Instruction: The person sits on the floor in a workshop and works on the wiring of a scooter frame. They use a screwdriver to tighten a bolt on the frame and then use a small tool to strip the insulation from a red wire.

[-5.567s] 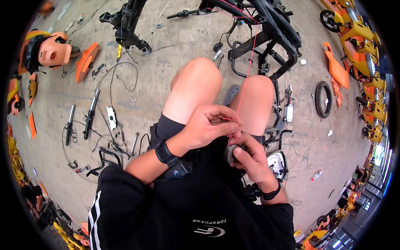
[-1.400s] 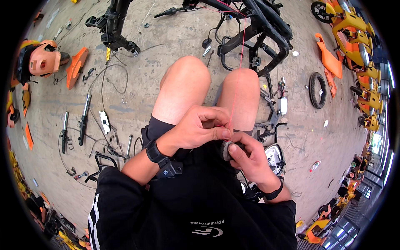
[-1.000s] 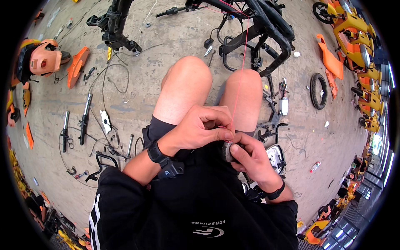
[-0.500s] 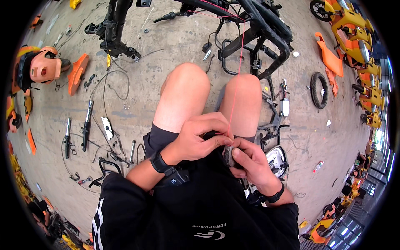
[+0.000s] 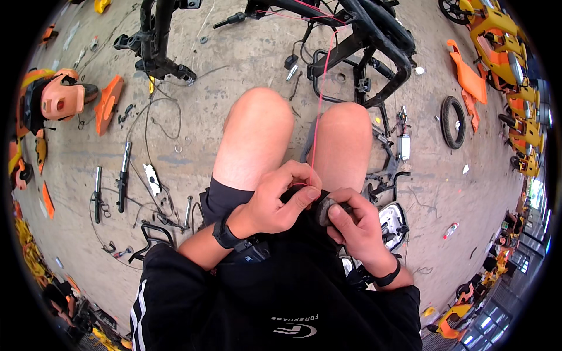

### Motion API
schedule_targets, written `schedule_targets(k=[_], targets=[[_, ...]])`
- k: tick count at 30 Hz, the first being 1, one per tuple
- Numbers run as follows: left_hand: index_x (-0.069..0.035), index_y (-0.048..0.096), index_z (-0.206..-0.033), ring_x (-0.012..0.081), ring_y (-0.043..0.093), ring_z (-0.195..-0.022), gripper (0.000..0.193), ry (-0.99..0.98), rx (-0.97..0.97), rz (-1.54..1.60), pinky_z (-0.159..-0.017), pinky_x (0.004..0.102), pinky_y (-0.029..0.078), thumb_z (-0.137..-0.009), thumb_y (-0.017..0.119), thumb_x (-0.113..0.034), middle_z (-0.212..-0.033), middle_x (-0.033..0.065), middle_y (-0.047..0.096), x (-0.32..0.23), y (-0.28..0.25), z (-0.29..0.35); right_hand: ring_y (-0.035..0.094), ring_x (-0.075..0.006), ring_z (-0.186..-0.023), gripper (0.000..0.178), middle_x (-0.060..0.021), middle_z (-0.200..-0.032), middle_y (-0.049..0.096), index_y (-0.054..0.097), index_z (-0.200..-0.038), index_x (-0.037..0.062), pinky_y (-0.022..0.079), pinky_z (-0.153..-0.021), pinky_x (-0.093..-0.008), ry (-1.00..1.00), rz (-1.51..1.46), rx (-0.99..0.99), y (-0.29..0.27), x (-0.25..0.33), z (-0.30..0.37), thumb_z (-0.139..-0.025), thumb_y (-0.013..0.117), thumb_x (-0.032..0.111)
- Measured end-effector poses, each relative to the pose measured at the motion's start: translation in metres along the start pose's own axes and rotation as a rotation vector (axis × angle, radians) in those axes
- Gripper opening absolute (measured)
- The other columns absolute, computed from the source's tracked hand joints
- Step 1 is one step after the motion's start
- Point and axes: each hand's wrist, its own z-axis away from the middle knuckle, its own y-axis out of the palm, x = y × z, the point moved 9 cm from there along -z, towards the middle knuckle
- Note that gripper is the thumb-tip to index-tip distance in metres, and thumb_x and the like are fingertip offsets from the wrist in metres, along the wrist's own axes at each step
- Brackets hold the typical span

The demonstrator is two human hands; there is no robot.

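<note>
A thin red string (image 5: 320,111) runs down from the black metal frame (image 5: 374,44) ahead of me to my left hand (image 5: 285,199). Thumb and forefinger of that hand pinch the string over my lap, and a short loop of it shows at the fingers. Close by on the right, my right hand (image 5: 356,225) grips a small dark grey lump (image 5: 324,212) between thumb and fingers. Its exact kind is unclear, and the fingers cover part of it. A small gap separates the two hands.
Shock absorbers (image 5: 124,175) and loose cables (image 5: 149,117) lie on the concrete floor to the left. At right are a tyre (image 5: 452,121), orange panels (image 5: 468,70) and a silver box (image 5: 403,147). Yellow scooters (image 5: 500,35) line the right edge. A white shell (image 5: 393,225) sits beside my right arm.
My left hand has drawn slightly left, away from the right hand, and the string's lower end has shifted with it. The grey lump has turned, showing more of its face.
</note>
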Motion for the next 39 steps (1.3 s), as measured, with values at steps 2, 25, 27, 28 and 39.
schedule_targets(k=[2, 25, 27, 28, 39], targets=[[0.003, 0.054, -0.102, 0.0132, 0.057, -0.069, 0.012, -0.049, 0.006, 0.021, -0.059, 0.0259, 0.048, -0.093, 0.061, -0.002, -0.085, 0.0114, 0.062, 0.007, 0.002, 0.002, 0.047, -0.0055, -0.053, 0.014, -0.0036, -0.082, 0.057, 0.055, -0.107, -0.0017, 0.036, -0.047, -0.0191, -0.124, 0.129, -0.075, -0.003, 0.012, 0.001, -0.098, 0.053, 0.009], [0.002, 0.041, -0.109, 0.0162, 0.055, -0.055, 0.015, 0.176, -0.211, -0.513, -0.050, 0.0304, 0.043, -0.099, 0.049, -0.005, -0.074, 0.0107, 0.057, -0.009, 0.008, 0.012, 0.060, -0.0103, -0.066, 0.033, -0.0072, -0.086, 0.064, 0.046, -0.132, -0.0006, 0.049, -0.064, -0.0240, -0.145, 0.004, -0.063, 0.003, 0.020, -0.004, -0.099, 0.046, 0.007], [0.002, 0.041, -0.109, 0.0158, 0.056, -0.057, 0.015, 0.110, -0.237, -0.428, -0.051, 0.0299, 0.044, -0.100, 0.049, -0.007, -0.075, 0.0101, 0.057, -0.006, 0.006, 0.012, 0.061, -0.0106, -0.068, 0.034, -0.0081, -0.087, 0.065, 0.044, -0.133, -0.0011, 0.050, -0.065, -0.0244, -0.153, 0.020, -0.030, 0.004, 0.016, -0.006, -0.100, 0.046, 0.008], [0.002, 0.041, -0.109, 0.0153, 0.055, -0.058, 0.015, 0.110, -0.237, -0.429, -0.052, 0.0295, 0.044, -0.100, 0.049, -0.007, -0.075, 0.0098, 0.056, -0.007, 0.007, 0.012, 0.061, -0.0106, -0.069, 0.035, -0.0090, -0.089, 0.066, 0.043, -0.134, -0.0013, 0.051, -0.066, -0.0247, -0.170, 0.094, -0.016, 0.002, 0.010, -0.009, -0.101, 0.046, 0.009], [0.002, 0.042, -0.108, 0.0093, 0.044, -0.064, 0.014, 0.058, -0.325, -0.410, -0.057, 0.0240, 0.039, -0.100, 0.049, -0.007, -0.077, 0.0056, 0.050, 0.002, -0.006, 0.015, 0.060, -0.0098, -0.064, 0.050, -0.0103, -0.084, 0.068, 0.033, -0.145, 0.0052, 0.049, -0.058, -0.0225, -0.099, 0.117, -0.081, 0.001, 0.008, -0.008, -0.099, 0.053, 0.007]])
